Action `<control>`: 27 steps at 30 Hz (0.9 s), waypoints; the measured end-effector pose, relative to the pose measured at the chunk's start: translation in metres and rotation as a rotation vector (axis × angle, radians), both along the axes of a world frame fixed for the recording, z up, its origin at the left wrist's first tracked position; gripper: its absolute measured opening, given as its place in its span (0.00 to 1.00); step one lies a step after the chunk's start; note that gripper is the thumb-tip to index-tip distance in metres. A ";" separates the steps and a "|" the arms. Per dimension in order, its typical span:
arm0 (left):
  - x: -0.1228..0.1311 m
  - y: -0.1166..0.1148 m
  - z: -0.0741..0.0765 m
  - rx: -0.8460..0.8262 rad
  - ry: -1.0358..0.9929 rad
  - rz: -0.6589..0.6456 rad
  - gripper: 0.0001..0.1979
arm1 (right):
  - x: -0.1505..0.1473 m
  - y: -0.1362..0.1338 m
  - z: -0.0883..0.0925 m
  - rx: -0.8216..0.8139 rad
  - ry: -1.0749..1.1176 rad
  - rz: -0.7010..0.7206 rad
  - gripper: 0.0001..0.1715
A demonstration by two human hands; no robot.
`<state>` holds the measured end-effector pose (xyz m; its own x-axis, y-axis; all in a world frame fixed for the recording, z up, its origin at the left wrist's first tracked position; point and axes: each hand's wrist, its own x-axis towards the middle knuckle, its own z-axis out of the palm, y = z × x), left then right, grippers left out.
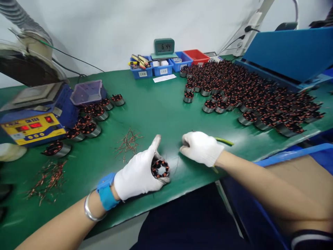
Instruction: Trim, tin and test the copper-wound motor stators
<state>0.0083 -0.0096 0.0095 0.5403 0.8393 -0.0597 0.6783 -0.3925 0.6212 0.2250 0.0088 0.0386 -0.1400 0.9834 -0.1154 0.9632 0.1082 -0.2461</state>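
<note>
My left hand [142,172], in a white glove, is closed around a small motor stator [160,169] with copper windings. Its round open end faces up toward me, and the thumb points away from it. To the right, my gloved right hand [199,147] is curled around what look like green-handled pliers [225,141]. One handle sticks out past the wrist side and a bit of the other shows below; the jaws are hidden. A gap of green table lies between the two hands. Clipped copper wire bits [129,143] lie just beyond my left hand.
Many stators [223,83] crowd the right side. At left, more stators [90,128] stand by a blue-and-yellow device [33,126] and a clear bin [87,92]. More wire scraps [48,180] lie front left. Blue tool bins [142,72] and a clock [164,46] stand at the back.
</note>
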 end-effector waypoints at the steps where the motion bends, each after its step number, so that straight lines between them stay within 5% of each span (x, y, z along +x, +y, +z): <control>1: 0.000 0.000 -0.001 0.010 0.013 0.009 0.57 | 0.003 -0.003 0.005 0.047 0.016 0.008 0.10; 3: -0.001 0.001 -0.003 0.014 0.009 0.013 0.58 | 0.003 -0.011 0.011 0.120 0.171 0.181 0.14; 5: -0.001 0.001 -0.005 0.018 -0.017 0.014 0.59 | -0.003 -0.021 0.011 0.138 0.293 0.451 0.33; 8: -0.002 0.001 -0.005 0.004 0.000 0.034 0.58 | -0.014 -0.031 0.000 0.087 0.182 0.616 0.51; 17: -0.001 0.003 -0.004 -0.025 -0.030 -0.010 0.57 | -0.007 -0.025 -0.009 -0.016 -0.084 0.565 0.15; 21: -0.002 0.003 -0.009 0.027 -0.023 -0.009 0.56 | -0.005 -0.022 -0.008 -0.001 -0.072 0.619 0.14; 27: -0.003 -0.001 -0.016 0.133 -0.106 -0.002 0.39 | 0.008 -0.010 0.007 -0.154 0.045 0.632 0.13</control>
<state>0.0053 -0.0104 -0.0070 0.5390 0.8352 0.1094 0.6109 -0.4770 0.6318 0.2329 -0.0010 0.0459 -0.6940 0.6825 -0.2290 0.7138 0.6109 -0.3424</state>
